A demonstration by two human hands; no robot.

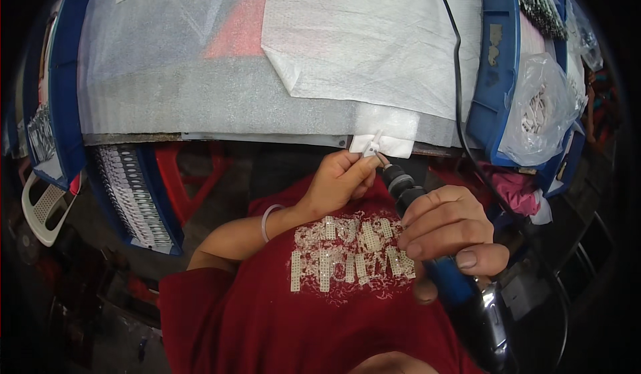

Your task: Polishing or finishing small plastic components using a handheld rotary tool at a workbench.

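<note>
My left hand (342, 179) is closed at the table's front edge, thumb and fingers pinching a small pale piece (372, 148) with a pointed tip and a dark spot like a hole or screw. Beneath that piece lies a folded white cloth or foam pad (401, 147). A corded electric screwdriver (404, 188), black at the nose and blue on the body, is wrapped in my right hand (454, 230). Its thin bit reaches up to the small piece, by my left thumb. Whether the bit touches it, I cannot tell.
White sheeting (374, 33) covers the table. A black cord (458, 60) runs down its right side. Blue trays (494, 73) flank it, with metal parts and a clear plastic bag (539, 107). Another blue tray (133, 194) of metal parts stands lower left, near a red stool (193, 180).
</note>
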